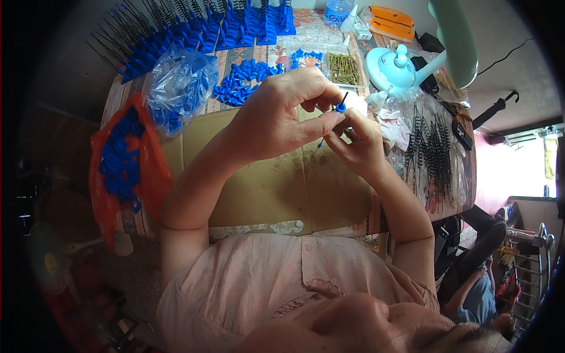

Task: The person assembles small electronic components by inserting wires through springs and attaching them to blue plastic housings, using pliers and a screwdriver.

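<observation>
Above a brown cardboard sheet, both my hands meet around a thin black rod with a small blue plastic piece on it. My left hand is closed, with thumb and forefinger pinching at the blue piece. From the other side my right hand has its fingers closed on the rod just below. The rod's lower end, with a blue tip, sticks out under the fingers; its middle is hidden by them. Beyond my left hand lies a pile of blue plastic pieces.
Blue bases with black springs line the back left. Left are a clear bag and a red bag of blue parts. Brass-coloured pins, a light-blue lamp, a white bottle and black spring wires lie right. Another person sits lower right.
</observation>
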A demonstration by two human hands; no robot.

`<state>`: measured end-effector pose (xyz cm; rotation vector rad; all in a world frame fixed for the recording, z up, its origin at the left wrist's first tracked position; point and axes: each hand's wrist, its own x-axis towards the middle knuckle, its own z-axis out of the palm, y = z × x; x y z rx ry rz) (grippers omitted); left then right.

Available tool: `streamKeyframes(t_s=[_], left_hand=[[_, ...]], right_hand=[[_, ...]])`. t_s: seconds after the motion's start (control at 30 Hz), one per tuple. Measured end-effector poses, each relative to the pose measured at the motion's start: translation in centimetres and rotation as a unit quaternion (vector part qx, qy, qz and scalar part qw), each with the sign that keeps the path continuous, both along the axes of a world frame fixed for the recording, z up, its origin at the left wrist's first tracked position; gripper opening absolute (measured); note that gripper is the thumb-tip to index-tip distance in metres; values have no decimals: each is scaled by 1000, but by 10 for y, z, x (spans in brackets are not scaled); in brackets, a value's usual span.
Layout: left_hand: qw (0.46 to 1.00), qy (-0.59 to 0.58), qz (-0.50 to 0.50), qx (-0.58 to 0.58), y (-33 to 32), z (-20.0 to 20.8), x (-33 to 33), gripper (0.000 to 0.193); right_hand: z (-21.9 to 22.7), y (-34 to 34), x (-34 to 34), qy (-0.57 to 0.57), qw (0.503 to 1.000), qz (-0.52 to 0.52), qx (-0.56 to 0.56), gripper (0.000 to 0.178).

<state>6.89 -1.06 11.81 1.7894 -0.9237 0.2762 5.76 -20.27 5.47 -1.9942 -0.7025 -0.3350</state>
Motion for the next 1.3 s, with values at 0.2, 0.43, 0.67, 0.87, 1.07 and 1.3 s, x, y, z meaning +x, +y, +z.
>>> streamKeyframes(t_s=[0.2, 0.43, 0.67, 0.87, 1.07, 1.3], left_hand=[[1000, 6, 14, 15, 0, 0, 0, 16], [998, -38, 38, -34, -1, 3, -3, 16], [999, -25, 47, -8, 1, 5, -4, 16], [999, 19, 25, 11, 0, 2, -3, 17], [999, 6, 29, 13, -2, 0, -2, 18], [1000, -1, 25, 9, -1, 2, -2, 17]], right_hand=[[1, 1, 0, -6, 1000, -5, 6, 18], [-9, 2, 3, 0, 999, 21, 37, 20], [-4, 2, 1, 4, 999, 20, 32, 19], [0, 1, 1, -8, 1000, 4, 10, 17], [-5, 2, 2, -12, 1000, 4, 28, 17], [-6, 1, 3, -13, 999, 22, 21, 19]])
